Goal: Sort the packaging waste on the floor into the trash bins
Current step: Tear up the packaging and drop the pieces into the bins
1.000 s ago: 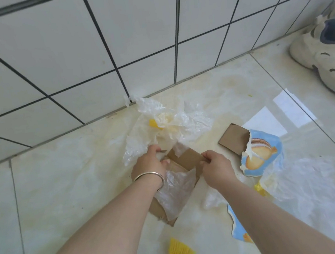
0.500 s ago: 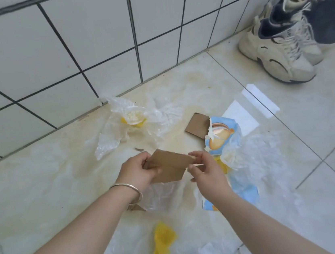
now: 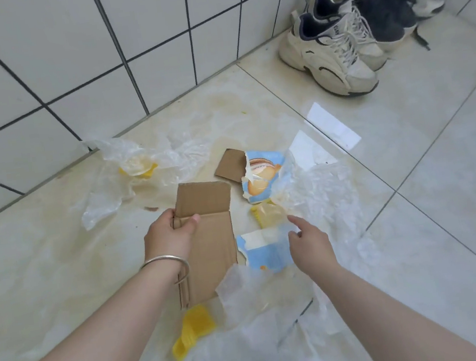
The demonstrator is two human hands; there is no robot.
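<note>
On the pale tiled floor (image 3: pixel 441 185) near the white wall, the packaging waste lies scattered, and the gathering step is under way. Toward the left, the left hand (image 3: pixel 169 237) grips a folded piece of brown cardboard (image 3: pixel 206 229), thumb curled over its face and fingers behind its left edge, holding it just above the litter. To its right, the right hand (image 3: pixel 308 242) holds nothing: fingers loose, forefinger stretched toward a torn blue printed wrapper piece (image 3: pixel 265 252) lying just beside the cardboard's right edge. Whether the fingertip already touches it, I cannot tell.

Farther off lie a smaller cardboard scrap (image 3: pixel 230 166) and, overlapping it on the right, another torn blue wrapper (image 3: pixel 262 177) printed with a snack picture. Clear crumpled plastic film (image 3: pixel 315 188) spreads to the right of these, more film (image 3: pixel 139 168) with something yellow inside sits by the wall, and a yellow plastic bit (image 3: pixel 193 329) lies near, between the forearms. Sneakers (image 3: pixel 332 51) stand at the far right. No trash bin is in view.

As I judge it, the sorting has barely begun: only one cardboard piece is in hand, everything else is still down. The next move likely calls for the free hand to pinch up either the blue wrapper or the far cardboard scrap; keeping like with like would favour the scrap, while thin film and paper need a fingertip pinch against the smooth tile
</note>
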